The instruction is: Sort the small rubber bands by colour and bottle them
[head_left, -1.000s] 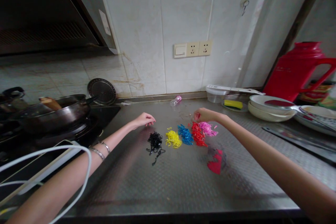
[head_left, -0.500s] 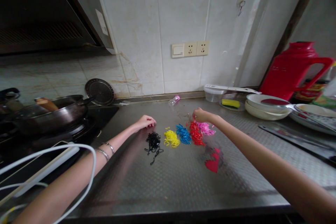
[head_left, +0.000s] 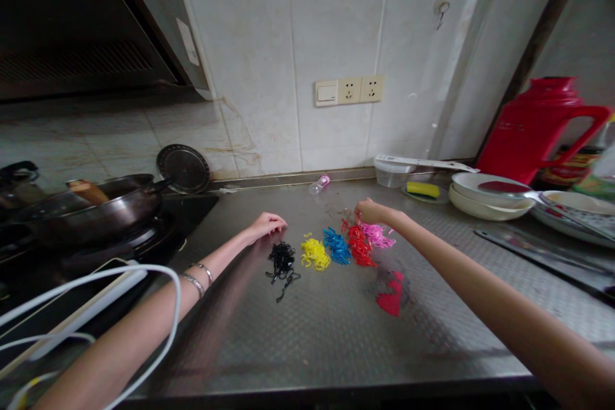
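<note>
Small rubber bands lie in loose piles across the steel counter (head_left: 307, 333): a black pile (head_left: 282, 259), a yellow pile (head_left: 315, 254), a blue pile (head_left: 336, 246), a red pile (head_left: 360, 246) and a pink pile (head_left: 378, 235). Just behind the black pile my left hand (head_left: 267, 225) rests on the counter, its fingers loosely bent and holding nothing I can see. My right hand (head_left: 369, 211) is at the back of the red pile, fingertips pinched down; whatever they hold is too small to make out. A few faint clear bands (head_left: 340, 210) lie beside its fingertips.
A red heart-shaped piece (head_left: 390, 298) lies in front of the red pile. Behind is a small clear bottle (head_left: 319, 184). Rightward are a plastic tub (head_left: 391, 174), a yellow sponge (head_left: 423, 190), bowls (head_left: 490, 205) and a red thermos (head_left: 533, 131). A pan (head_left: 91, 214) and white cable (head_left: 175, 307) are left.
Both hands stay in nearly the same places. The right fingertips have shifted very slightly at the back of the red pile; the piles look unchanged.
</note>
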A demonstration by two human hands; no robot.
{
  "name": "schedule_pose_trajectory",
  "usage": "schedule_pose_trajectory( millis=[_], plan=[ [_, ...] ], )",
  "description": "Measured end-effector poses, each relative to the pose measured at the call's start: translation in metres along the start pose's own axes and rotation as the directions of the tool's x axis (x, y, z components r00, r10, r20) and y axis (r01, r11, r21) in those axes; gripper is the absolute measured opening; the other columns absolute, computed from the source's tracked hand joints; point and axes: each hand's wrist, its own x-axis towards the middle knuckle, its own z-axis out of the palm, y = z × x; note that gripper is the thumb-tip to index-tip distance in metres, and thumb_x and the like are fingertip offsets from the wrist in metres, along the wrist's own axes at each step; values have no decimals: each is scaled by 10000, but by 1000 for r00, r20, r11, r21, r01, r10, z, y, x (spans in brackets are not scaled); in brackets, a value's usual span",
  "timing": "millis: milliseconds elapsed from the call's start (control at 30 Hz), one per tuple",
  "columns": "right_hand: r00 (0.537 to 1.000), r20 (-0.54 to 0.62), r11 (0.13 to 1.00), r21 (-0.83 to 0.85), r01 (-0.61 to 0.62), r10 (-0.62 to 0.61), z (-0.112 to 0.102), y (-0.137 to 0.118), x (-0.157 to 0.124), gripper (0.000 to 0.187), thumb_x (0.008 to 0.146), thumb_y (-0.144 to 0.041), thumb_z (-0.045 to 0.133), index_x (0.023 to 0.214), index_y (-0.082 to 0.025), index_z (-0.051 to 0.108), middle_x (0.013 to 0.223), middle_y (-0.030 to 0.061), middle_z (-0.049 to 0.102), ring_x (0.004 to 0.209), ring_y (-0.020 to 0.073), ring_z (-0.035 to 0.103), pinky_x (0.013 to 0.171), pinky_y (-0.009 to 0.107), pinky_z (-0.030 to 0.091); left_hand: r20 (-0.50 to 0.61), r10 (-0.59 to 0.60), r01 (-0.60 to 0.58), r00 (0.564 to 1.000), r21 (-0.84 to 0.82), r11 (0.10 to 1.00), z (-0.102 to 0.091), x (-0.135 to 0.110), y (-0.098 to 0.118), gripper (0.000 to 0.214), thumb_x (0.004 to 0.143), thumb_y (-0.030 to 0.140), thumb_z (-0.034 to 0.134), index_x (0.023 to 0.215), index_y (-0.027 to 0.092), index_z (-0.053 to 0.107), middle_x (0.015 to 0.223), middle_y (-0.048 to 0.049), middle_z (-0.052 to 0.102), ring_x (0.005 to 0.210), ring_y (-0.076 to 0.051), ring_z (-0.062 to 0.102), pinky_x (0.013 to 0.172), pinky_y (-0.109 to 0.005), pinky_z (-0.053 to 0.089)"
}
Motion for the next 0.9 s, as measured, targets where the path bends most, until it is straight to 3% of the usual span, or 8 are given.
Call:
schedule_pose_trajectory(
  millis=[100, 267, 400, 533, 733, 900],
  plan=[
    [1000, -6, 999, 43, 11, -11, 2, -1, 1, 290, 659, -68, 460, 787, -167, 700, 788, 63, 691, 798, 185, 618, 783, 255, 391, -11, -6, 6, 1000, -6, 1000, 1, 0, 0, 336, 659, 381, 564, 833, 109, 661, 613, -19, 558, 518, -72, 411, 432, -171, 283],
    [999, -28, 976, 216, 27, -21, 7, -2, 6, 317, 654, -71, 454, 828, -182, 695, 807, 43, 691, 769, 151, 623, 650, 182, 422, -27, -4, 4, 1000, -15, 1000, 2, 0, 1, 327, 650, 382, 567, 813, 116, 666, 600, -15, 557, 507, -71, 410, 429, -174, 283],
    [997, -67, 981, 190, 35, -23, 6, 2, 4, 302, 624, -63, 455, 747, -179, 705, 712, 42, 688, 700, 151, 625, 659, 195, 421, -40, -11, 10, 999, -14, 1000, 3, -1, 2, 323, 649, 376, 563, 808, 114, 666, 592, -12, 555, 499, -69, 408, 425, -174, 279],
    [999, -36, 979, 199, 36, -30, 4, 7, -1, 300, 627, -83, 433, 691, -168, 713, 632, 54, 676, 583, 143, 609, 614, 206, 422, -48, -16, 15, 999, -18, 1000, 3, -1, 4, 313, 651, 359, 559, 809, 109, 663, 592, -13, 552, 498, -67, 405, 424, -170, 280],
    [999, -19, 979, 201, 42, -39, 5, 6, -5, 313, 602, -80, 433, 703, -167, 717, 656, 66, 682, 598, 159, 612, 505, 193, 398, -61, -14, 13, 998, -20, 1000, 4, -2, 5, 306, 649, 347, 554, 804, 106, 664, 588, -13, 549, 487, -64, 399, 421, -169, 277],
    [999, -42, 963, 267, 41, -31, 6, 3, -1, 335, 587, -51, 432, 728, -157, 716, 688, 58, 688, 638, 145, 618, 519, 165, 399, -65, -13, 11, 998, -24, 1000, 4, -3, 6, 297, 645, 338, 549, 794, 108, 665, 581, -11, 550, 480, -63, 397, 419, -170, 269]
  ],
)
